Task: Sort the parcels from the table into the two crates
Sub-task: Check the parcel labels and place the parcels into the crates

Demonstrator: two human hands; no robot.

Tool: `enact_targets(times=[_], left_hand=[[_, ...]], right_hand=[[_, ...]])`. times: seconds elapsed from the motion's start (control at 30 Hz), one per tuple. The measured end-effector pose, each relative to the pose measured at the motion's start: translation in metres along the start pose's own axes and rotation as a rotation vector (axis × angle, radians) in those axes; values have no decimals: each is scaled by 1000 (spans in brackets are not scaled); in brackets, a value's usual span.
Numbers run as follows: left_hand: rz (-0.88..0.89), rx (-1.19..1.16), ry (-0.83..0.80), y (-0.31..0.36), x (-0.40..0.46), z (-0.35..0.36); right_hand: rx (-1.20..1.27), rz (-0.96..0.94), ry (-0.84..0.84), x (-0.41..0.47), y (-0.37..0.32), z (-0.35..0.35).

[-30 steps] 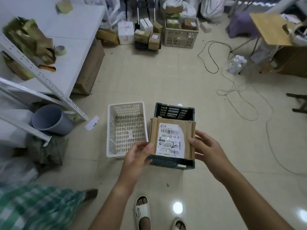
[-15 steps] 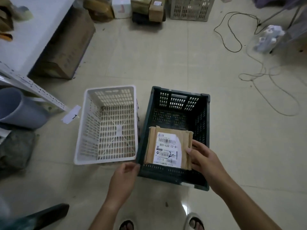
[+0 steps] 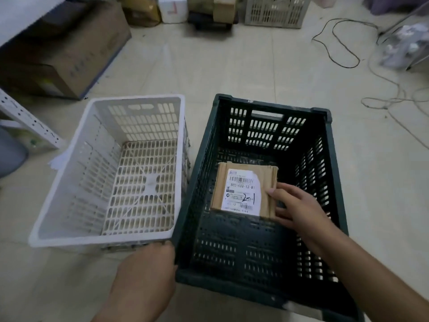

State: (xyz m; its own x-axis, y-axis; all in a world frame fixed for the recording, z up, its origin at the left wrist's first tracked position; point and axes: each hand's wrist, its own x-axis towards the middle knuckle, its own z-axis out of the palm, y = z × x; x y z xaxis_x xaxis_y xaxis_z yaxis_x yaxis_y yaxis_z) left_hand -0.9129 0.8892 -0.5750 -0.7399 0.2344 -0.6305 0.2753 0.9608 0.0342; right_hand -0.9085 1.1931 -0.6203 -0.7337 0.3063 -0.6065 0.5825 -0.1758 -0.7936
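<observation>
Parcel (image 3: pixel 243 190), a flat brown cardboard package with a white shipping label bearing barcodes and a handwritten "2-1", is lying on the floor of the dark green crate (image 3: pixel 334 182), toward its middle. This slatted crate is sitting on the pale tiled floor (image 3: pixel 209 66), on the right. Just beside it on the left, sides almost touching, a white crate (image 3: pixel 69 182) of similar slatted plastic is standing with nothing visible inside.

Reaching down into the green crate, the right hand (image 3: pixel 294 206) is holding the parcel's right edge, thumb on top and fingers curling under the near right corner. The left hand (image 3: pixel 148 268) is hovering at the near edge of the two crates, by the gap between them; its fingers are bending away from the camera, and whether they are gripping a rim or merely resting there is hard to tell from this angle.

Farther off, a large cardboard box (image 3: pixel 65 54) is sitting on the floor at far left. Along the far edge, small boxes (image 3: pixel 209 8) and a grey crate (image 3: pixel 276 11) are lined up. Loose cables (image 3: pixel 343 43) are trailing across the tiles at far right. A white perforated metal leg (image 3: pixel 27 119) is slanting in from the left.
</observation>
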Motion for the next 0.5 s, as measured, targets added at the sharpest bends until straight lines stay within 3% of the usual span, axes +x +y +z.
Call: enact_targets(times=[0.17,0.27,0.5], left_hand=[[42,79,81,-6,9,4],[56,79,152,-8,10,3],[79,21,150,-7,8,4]], right_hand=[[-99,35,-73,41,7,1],[-186,132,-211,57,27,10],[-375,387,-438,85,88,43]])
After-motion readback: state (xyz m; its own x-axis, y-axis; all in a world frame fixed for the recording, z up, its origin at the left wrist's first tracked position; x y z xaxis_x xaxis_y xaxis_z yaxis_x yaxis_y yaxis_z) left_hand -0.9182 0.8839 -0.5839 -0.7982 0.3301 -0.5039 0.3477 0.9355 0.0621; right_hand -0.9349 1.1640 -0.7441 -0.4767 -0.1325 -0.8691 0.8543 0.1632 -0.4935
